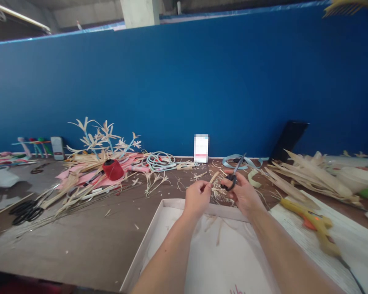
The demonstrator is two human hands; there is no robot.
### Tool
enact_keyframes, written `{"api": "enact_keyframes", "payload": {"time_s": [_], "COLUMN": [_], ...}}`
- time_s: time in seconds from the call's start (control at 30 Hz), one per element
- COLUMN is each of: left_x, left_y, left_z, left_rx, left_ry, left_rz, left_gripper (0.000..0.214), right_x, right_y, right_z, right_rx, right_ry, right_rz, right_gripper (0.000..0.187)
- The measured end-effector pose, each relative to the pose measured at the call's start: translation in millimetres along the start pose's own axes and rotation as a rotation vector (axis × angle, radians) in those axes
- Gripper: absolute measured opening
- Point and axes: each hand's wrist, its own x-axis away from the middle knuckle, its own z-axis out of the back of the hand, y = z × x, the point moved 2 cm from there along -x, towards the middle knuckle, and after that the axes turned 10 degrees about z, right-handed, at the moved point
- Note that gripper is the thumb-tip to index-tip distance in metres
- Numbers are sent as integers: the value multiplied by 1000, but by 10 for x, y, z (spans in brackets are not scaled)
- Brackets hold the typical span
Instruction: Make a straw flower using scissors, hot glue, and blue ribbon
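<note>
— How many hands are at work?
— Two, both the person's own. The left hand [197, 198] is pinched narrow on one straw strip [214, 177], held above the far rim of the white tray [159, 222]. The right hand [243, 194] is curled through the handles of one pair of small scissors [234, 174], with the blades pointing up and away, just beside the strip.
— Any other scissors?
— One pair of black scissors [26, 210], lying well off to the left on the table [88, 237].
— And the rest?
— One yellow glue gun [317, 223] to the right of the tray, one red spool [113, 169], and a cluster of straw flowers [102, 139] by the blue wall. I cannot count the flowers.
</note>
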Motion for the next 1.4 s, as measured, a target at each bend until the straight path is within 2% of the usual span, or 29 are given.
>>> {"api": "enact_keyframes", "payload": {"time_s": [0.17,0.27,0.33,0.4,0.47,0.53,0.6,0.7,0.8,0.87,1.13,1.4], "left_x": [34,53,44,22,-1,-14,-9,27,59,65,78,100], "left_y": [-19,-7,-2,-8,-19,-30,-39,-38,-22,-19,-20,46], "left_z": [-50,-73,-83,-80,-61,-34,-19,-21,-18,-10,-7,0], "left_rx": [-89,-75,15,180,350,472,561,708,820,862,924,832], "left_ry": [-30,-82,-153,-224,-253,-265,-325,-527,-709,-767,-870,-783], "left_rz": [-92,-98,-12,152,312,409,477,551,578,585,568,522], "left_gripper": [24,24,26,30,30,25,19,16,17,15,9,13], "right_x": [14,16,10,2,-4,-2,8,34,62,79,104,117], "right_y": [11,-3,-11,-14,-13,-12,-11,-16,-39,-62,-97,-70], "right_z": [-42,-38,-20,2,17,16,2,-33,-70,-90,-108,-114], "right_rx": [1,31,38,29,33,44,39,-7,-57,-81,-112,-83], "right_ry": [7,15,24,42,60,55,33,-32,-88,-104,-167,-195], "right_rz": [19,28,39,44,40,30,23,15,-3,-20,-56,-100], "right_gripper": [49,48,47,45,45,44,42,40,39,39,38,41]}}
